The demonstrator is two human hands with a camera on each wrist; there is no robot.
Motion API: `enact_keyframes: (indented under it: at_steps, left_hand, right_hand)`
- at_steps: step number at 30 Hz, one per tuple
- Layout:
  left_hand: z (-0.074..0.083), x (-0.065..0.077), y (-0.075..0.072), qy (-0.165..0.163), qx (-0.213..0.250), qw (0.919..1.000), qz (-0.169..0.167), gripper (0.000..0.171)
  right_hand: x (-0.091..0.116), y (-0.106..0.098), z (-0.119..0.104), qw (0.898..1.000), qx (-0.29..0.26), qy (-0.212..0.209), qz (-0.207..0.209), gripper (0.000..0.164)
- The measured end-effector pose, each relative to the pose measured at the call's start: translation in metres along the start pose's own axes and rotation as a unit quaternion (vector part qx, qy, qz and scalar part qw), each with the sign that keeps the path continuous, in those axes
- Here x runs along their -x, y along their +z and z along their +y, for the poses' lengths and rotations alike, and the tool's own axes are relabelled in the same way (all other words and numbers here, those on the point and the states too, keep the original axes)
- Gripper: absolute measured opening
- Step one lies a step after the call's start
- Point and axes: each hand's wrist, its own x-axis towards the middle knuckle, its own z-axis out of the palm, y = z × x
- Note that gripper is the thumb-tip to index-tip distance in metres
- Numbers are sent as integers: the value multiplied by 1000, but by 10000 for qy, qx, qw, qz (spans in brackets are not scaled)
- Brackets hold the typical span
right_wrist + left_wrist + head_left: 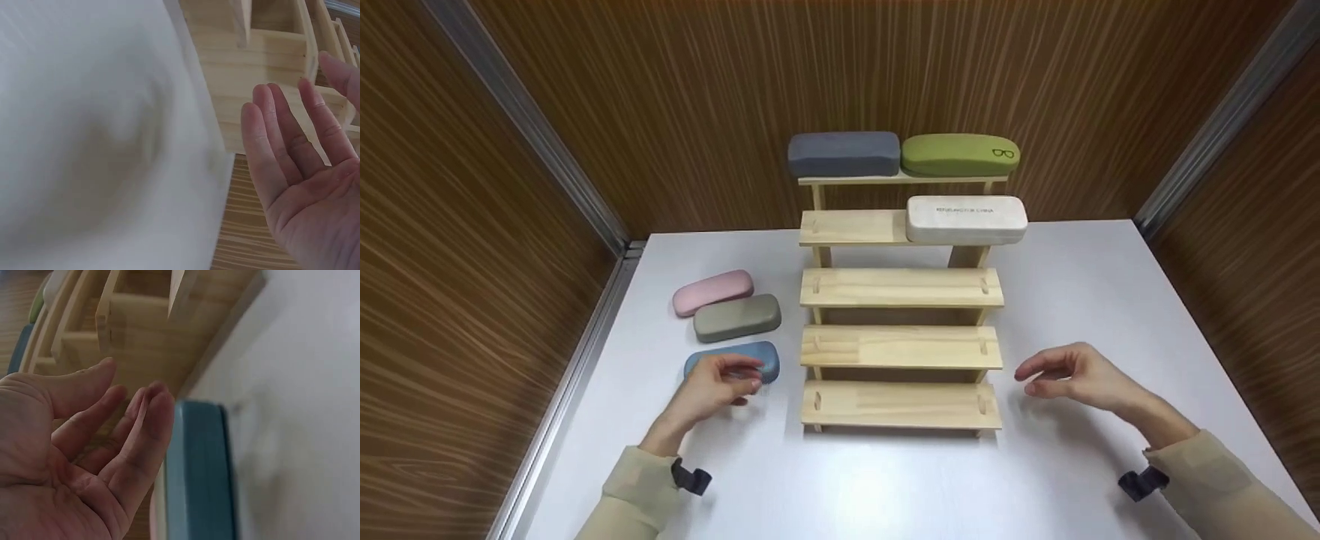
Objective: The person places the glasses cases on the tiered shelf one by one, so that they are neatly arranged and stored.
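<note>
My left hand [711,390] hovers over the near side of a blue glasses case [765,358], hiding part of it. Its fingers are loosely bent with nothing between them; in the left wrist view the blue case [202,467] lies just beyond the fingertips. To the right of a wooden stepped rack [904,405], my right hand [1084,377] hangs above the table, relaxed and holding nothing. Behind the blue case lie a grey-green glasses case [737,318] and a pink glasses case [712,291].
On the rack's top step sit a dark blue-grey case [844,155] and a green case [956,155]. A white case [966,220] rests at the right of the step below. The white table [885,487] is bounded by wood-grain panels [885,67] at the back and sides.
</note>
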Motion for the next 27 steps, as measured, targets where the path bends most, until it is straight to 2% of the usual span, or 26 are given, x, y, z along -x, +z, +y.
enact_keyframes:
  at_steps: [4,8,11,14,16,20,27]
  left_hand:
    - [-3,1,-17,297,-819,9946,568,35]
    - [-7,2,-28,583,-1529,9809,1054,37]
    - [-12,1,-34,804,-2013,9681,1254,39]
    - [-18,-1,-37,1013,-2440,9555,1311,43]
    - [-22,-3,-37,1098,-2632,9500,1270,46]
    - [-31,-4,-39,1120,-2825,9456,1166,53]
    - [-43,-6,-40,875,-3086,9412,1064,61]
  right_hand:
    - [-1,10,13,9966,-738,122,-332,36]
    - [-3,18,23,9918,-1144,171,-542,39]
    - [-3,23,28,9892,-1314,228,-601,39]
    - [-2,28,31,9861,-1515,347,-590,40]
    - [-2,30,33,9836,-1659,412,-583,41]
    - [-4,36,34,9792,-1892,501,-540,42]
    - [-9,45,38,9802,-1924,315,-339,39]
